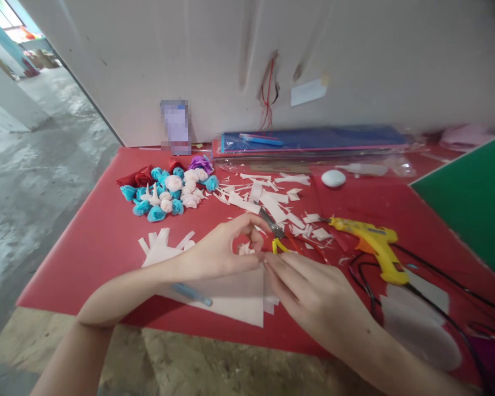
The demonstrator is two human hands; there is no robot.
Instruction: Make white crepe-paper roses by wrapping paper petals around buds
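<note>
My left hand (225, 247) curls its thumb and forefinger round a small pale crepe paper piece (246, 249), partly hidden by the fingers. The fingertips of my right hand (315, 283) meet it in a pinch at the piece's lower edge. Just beyond the fingers lie pliers (275, 228) with grey jaws and red and yellow handles. Under the hands are white sheets (239, 302) with a blue pen (192, 294) on top. White paper strips and scraps (272, 209) are scattered ahead. At left is a cluster of blue, white, red and purple paper roses (174, 184).
A yellow glue gun (373, 242) with a black cord lies right on the red tabletop (86, 247). Behind it are a white oval object (333, 178) and a green board (470, 203). A phone (176, 127) leans on the back panel, near blue packaged sheets (325, 138).
</note>
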